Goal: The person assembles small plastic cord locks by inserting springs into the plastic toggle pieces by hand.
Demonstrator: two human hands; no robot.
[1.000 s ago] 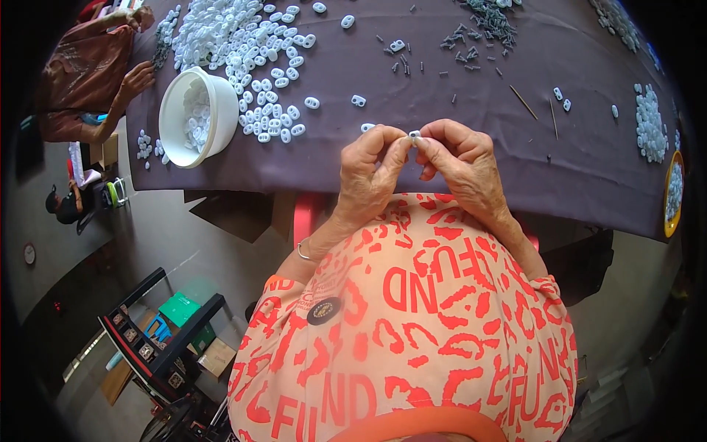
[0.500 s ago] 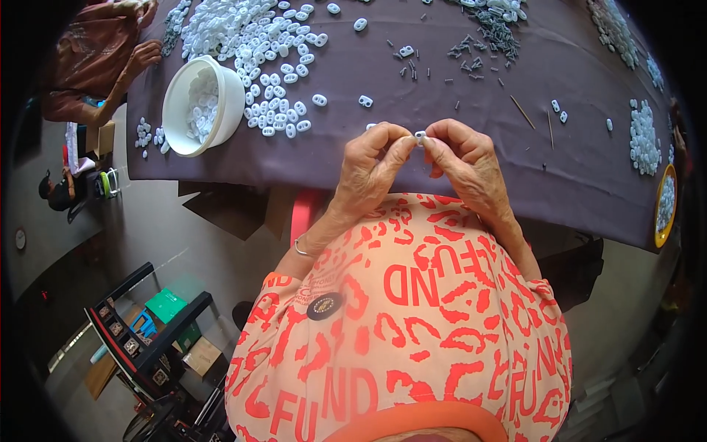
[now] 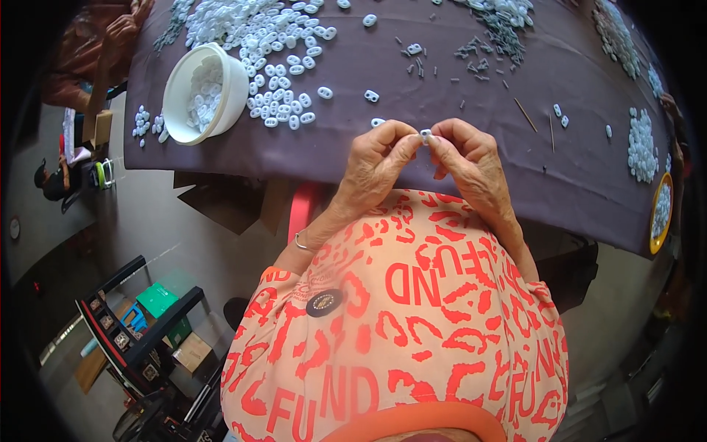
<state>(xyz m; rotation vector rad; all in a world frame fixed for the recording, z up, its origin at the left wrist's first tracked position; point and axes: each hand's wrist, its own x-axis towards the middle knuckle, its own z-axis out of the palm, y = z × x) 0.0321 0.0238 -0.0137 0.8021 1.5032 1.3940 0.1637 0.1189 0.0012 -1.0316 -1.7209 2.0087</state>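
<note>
Piece [image 3: 426, 135], white, sits between left hand [image 3: 379, 158] and right hand [image 3: 471, 158], both apparently pinching it.

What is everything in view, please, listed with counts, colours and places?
two-holed pieces: many, white, mostly upper left
tub: one, white, left, holding pieces
pins: many, grey, upper right of centre
sticks: two, brown, right of centre
dish: one, yellow-rimmed, right edge
tablecloth: one, dark purple, across upper half
unidentified object: one, red, below cloth edge
frame: one, black, lower left
boxes: several, brown and green, left
other people: at least two, brown or dark clothing, left
held piece: one, white, centre
shirt: one, peach and red, bottom
left hand and right hand: one each, bare, pinching held piece
</note>
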